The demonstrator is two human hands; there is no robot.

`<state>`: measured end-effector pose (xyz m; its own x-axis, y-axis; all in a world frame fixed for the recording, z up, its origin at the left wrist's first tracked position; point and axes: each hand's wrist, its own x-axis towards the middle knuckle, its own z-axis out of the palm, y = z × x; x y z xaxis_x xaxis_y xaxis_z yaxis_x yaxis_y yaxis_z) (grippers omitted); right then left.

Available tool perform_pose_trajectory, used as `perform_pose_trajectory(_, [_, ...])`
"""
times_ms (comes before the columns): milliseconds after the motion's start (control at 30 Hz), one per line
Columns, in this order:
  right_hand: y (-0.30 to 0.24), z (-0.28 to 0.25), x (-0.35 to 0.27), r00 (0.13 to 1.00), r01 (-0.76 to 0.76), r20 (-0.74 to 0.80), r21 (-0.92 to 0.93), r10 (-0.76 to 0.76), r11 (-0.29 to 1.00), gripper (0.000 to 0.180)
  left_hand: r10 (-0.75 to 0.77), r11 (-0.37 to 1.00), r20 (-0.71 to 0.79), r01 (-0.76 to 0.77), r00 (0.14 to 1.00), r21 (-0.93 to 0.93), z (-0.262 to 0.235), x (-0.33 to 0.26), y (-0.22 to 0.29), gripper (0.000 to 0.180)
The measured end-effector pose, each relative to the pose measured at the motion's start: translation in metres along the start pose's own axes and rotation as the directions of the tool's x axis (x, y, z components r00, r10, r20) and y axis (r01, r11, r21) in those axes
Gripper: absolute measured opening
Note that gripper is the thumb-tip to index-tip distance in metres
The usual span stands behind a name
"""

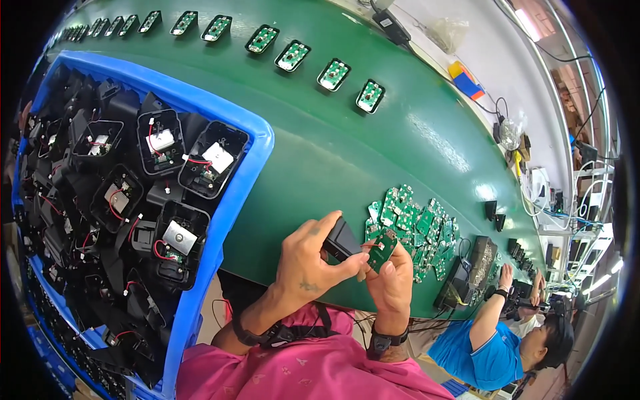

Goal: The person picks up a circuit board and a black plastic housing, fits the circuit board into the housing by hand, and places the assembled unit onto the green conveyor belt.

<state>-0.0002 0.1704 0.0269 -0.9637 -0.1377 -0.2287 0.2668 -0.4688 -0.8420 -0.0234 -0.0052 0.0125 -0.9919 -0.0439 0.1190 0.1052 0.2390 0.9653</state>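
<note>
My left hand (310, 257) grips a black plastic housing (342, 240), its outer side turned up. Close beside it, my right hand (390, 277) pinches a green circuit board (383, 248) between thumb and fingers. A thin reddish wire seems to run from the housing to the board; the exact joint is hidden by my fingers. Just beyond the hands a heap of loose green circuit boards (427, 223) lies on the green table (300, 167).
At left a blue crate (263, 137) is full of black housings (177, 233) with red wires. A row of housings fitted with boards (333, 75) curves along the far table. A power supply box (457, 283) stands at right, near a co-worker in a blue shirt (490, 353).
</note>
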Motion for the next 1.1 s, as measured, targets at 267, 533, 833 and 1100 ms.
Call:
perform_pose_trajectory(267, [0.002,-0.003,0.009,0.978,0.209,0.055,-0.367,-0.203,0.907,0.045,-0.1,0.85,0.365,0.27,0.926,-0.453,-0.009,0.005,-0.007,0.07])
perform_pose_trajectory(533, [-0.006,0.002,0.01,0.943,0.303,0.168,-0.791,-0.288,0.532,0.042,-0.038,0.637,0.609,0.489,0.792,-0.596,-0.004,-0.004,-0.018,0.067])
perform_pose_trajectory(833, [-0.008,0.029,0.002,0.921,0.277,0.13,-0.882,-0.368,0.382,0.022,-0.005,0.938,0.337,0.121,0.941,-0.324,0.01,-0.016,-0.024,0.051])
perform_pose_trajectory(1100, [0.001,0.039,-0.004,0.969,0.157,-0.006,-0.752,-0.246,0.64,0.01,-0.04,0.928,0.402,0.183,0.915,-0.324,0.007,-0.019,-0.012,0.049])
